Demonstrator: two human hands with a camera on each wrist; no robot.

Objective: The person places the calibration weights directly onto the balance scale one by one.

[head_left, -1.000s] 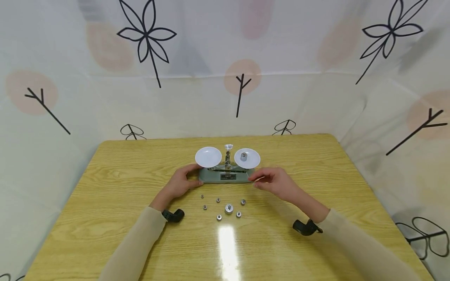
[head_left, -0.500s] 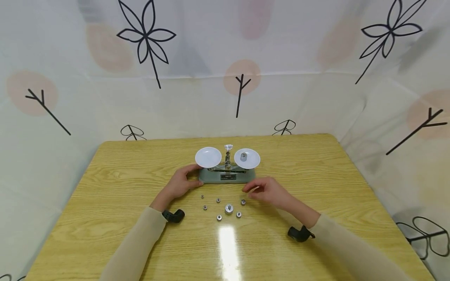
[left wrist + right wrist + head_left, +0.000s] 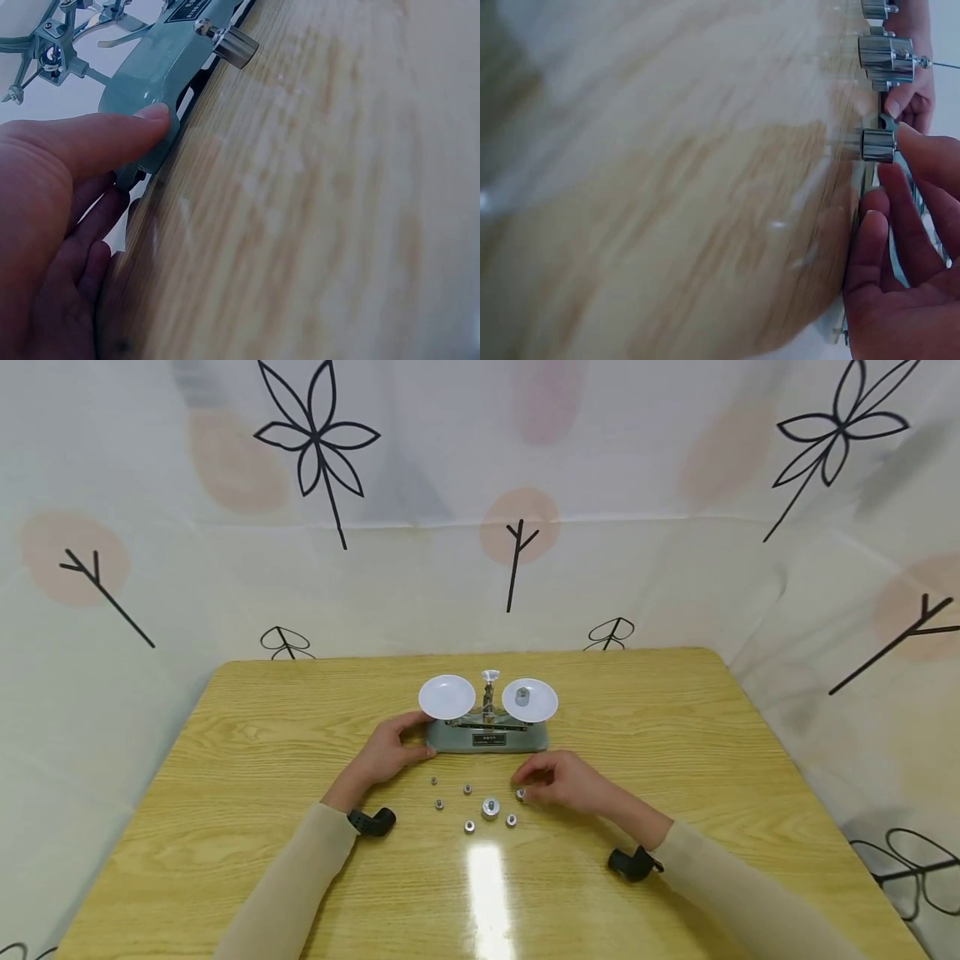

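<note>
A grey-green balance scale stands on the table, with an empty white left pan and a metal weight on its right pan. My left hand grips the left end of the base, thumb on the front and fingers behind. At the right, my right hand is over a small knobbed weight that stands on the table. Its thumb and forefinger are at either side of the knob, a gap between them. The remaining fingers are bent in the right wrist view.
Several more weights stand in front of the scale, among them a large one and a small one. A metal adjusting knob juts from the scale's front. Patterned cloth hangs behind the wooden table.
My right hand has moved from the scale's right end toward me and left, down to the small weight. The left hand stays on the base.
</note>
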